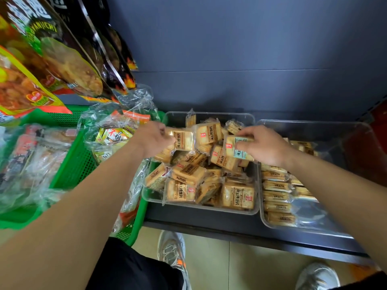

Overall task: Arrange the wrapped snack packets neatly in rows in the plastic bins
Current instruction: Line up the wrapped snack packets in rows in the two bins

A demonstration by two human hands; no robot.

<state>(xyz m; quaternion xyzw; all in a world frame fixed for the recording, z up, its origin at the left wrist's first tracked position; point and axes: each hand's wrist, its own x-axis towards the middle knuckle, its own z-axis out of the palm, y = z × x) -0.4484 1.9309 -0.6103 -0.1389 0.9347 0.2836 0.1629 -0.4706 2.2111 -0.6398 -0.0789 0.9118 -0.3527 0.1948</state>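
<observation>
**Findings.** Both hands are at work over the middle bin (201, 209), centre of the frame. The left hand (154, 139) has its fingers curled round the edge of a tan packet (184, 141), pinching it. The right hand (267, 146) pinches a blue-labelled packet (238, 149) between thumb and fingertips. Both packets sit just above the loose heap (188, 174) that fills this bin.

**Remaining work.** The right bin (314, 229), lower right, holds one row of packets (276, 197) along its left wall. The rest of its floor is bare. We judge the task to be at an early stage.

**Risks.**
- The heap rises above the rim at the lower left corner. Pulling packets out from under it could send others over the edge, into the green basket (77, 164) or onto the floor.
- The wrappers look slick, so a packet pinched only at its edge may slip out.
- Nothing braces the row on its right side. A packet pushed in carelessly could topple it.
- The contents appear brittle, and a hard squeeze may crack them.
</observation>
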